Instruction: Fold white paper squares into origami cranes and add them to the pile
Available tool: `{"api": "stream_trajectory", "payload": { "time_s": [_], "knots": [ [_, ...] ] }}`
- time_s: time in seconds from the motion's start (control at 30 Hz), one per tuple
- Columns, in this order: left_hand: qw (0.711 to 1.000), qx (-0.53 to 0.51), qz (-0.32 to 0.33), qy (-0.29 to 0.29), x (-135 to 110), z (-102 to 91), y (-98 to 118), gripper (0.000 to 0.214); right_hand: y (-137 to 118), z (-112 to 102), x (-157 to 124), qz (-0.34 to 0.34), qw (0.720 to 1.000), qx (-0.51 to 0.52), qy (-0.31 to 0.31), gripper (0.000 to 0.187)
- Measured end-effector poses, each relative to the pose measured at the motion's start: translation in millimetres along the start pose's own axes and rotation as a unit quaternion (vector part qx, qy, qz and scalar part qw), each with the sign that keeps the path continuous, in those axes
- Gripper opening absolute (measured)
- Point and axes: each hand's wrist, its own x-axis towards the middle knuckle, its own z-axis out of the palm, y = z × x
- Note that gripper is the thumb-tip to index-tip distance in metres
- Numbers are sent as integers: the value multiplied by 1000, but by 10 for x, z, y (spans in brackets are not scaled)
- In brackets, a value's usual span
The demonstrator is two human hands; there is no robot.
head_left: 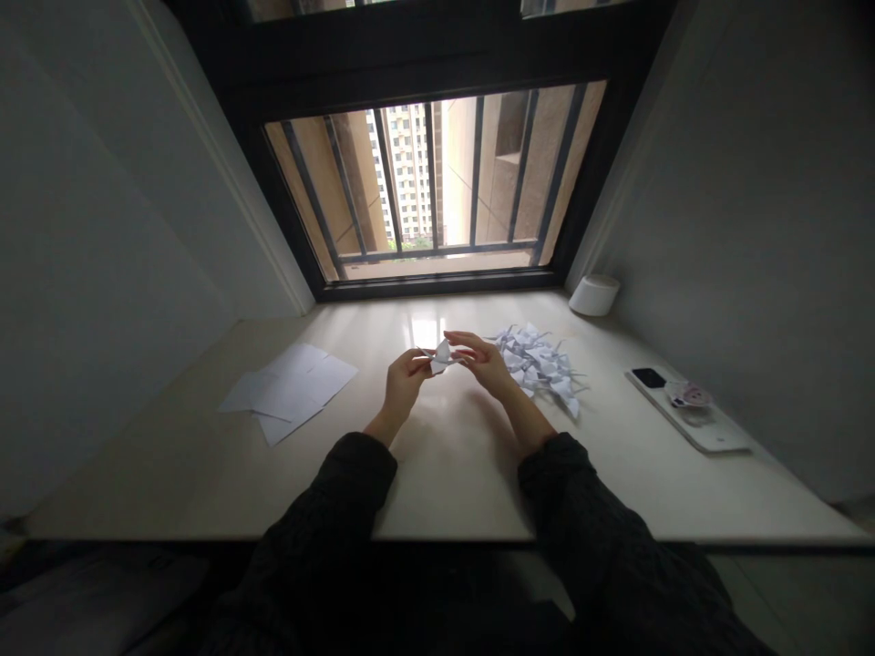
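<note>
Between my two hands, above the middle of the pale ledge, is a small folded white paper crane. My left hand pinches its left end between thumb and fingers. On the other side, my right hand has its thumb and fingers closed at the crane's right end, the index finger raised a little above the others. The fingertips hide parts of the folds. Just right of my right hand lies a heap of white paper cranes. Loose white paper sheets overlap on the left.
The pale ledge runs up to a dark-framed window with bars outside. At the back right corner stands a white rounded object. A white phone with a ring-like grip lies at the right, near the wall.
</note>
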Motion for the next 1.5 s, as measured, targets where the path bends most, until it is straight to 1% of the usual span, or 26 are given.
{"api": "stream_trajectory", "payload": {
  "time_s": [0.07, 0.17, 0.33, 0.5, 0.67, 0.8, 0.9, 1.07, 1.17, 1.33, 1.5],
  "knots": [
    [1000, -14, -9, -11, -3, 7, 2, 28, -28, -6, -8, -26, 999, -35, -15, 35],
    [999, -20, -13, -29, -6, 14, -5, 28, -61, 8, -18, -46, 997, -61, -14, 28],
    [997, 3, -13, -72, -10, 3, -3, 33, -71, 24, -30, -53, 996, -73, 1, 21],
    [995, 11, -5, -103, -18, -21, 23, 34, -117, 43, -36, -55, 997, -60, -9, 21],
    [993, 55, 15, -104, -19, -41, 30, 35, -162, 65, -50, -41, 997, -60, 0, 22],
    [987, 116, 43, -98, -18, -54, 30, 30, -146, 55, -45, -28, 997, -69, 5, 22],
    [985, 137, 54, -94, -21, -56, 33, 27, -120, 38, -34, -21, 997, -74, 13, 22],
    [984, 142, 55, -92, -28, -49, 45, 22, -100, 27, -37, -45, 995, -86, 33, 16],
    [985, 140, 52, -90, -28, -43, 55, 22, -107, 45, -58, -61, 989, -123, 55, 14],
    [985, 146, 59, -74, -24, -38, 55, 26, -108, 115, -109, -67, 972, -205, 94, 14],
    [987, 139, 59, -62, -32, -28, 42, 26, -97, 169, -150, -90, 956, -254, 114, 17]
  ]
}}
